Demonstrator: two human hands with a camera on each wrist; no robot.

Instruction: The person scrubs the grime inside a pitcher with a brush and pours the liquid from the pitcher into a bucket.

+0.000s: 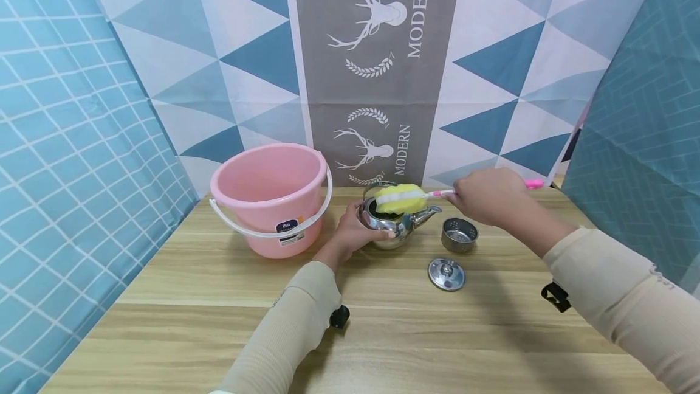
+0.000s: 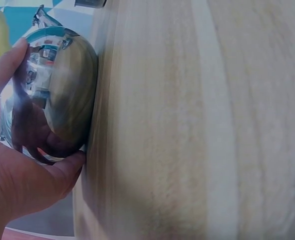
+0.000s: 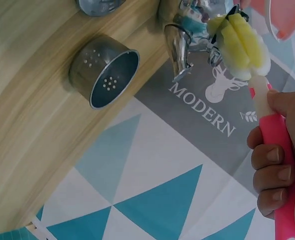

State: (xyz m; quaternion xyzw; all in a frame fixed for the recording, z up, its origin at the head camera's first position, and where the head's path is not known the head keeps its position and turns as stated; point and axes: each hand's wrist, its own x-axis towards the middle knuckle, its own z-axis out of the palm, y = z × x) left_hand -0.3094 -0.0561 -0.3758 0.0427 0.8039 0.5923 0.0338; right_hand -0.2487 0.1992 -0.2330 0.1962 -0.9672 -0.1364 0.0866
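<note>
A shiny metal teapot (image 1: 401,231) stands lidless on the wooden table, its spout pointing right. My left hand (image 1: 355,231) holds it by the side, thumb and fingers spread round the body; the left wrist view shows this hand (image 2: 25,170) against the polished wall. In my right hand (image 1: 489,194) is a bottle brush with a yellow and white sponge head (image 1: 401,198), gripped by its pink handle (image 3: 282,170). The sponge lies at the teapot's open mouth; how far inside its tip reaches is hidden. Close to the spout sits a perforated metal strainer (image 1: 459,237).
The round teapot lid (image 1: 446,274) lies knob up in front of the strainer. Left of the teapot stands a pink bucket (image 1: 268,227) with a white handle hanging over its front. A patterned backdrop (image 1: 262,47) rises behind the table (image 1: 383,345).
</note>
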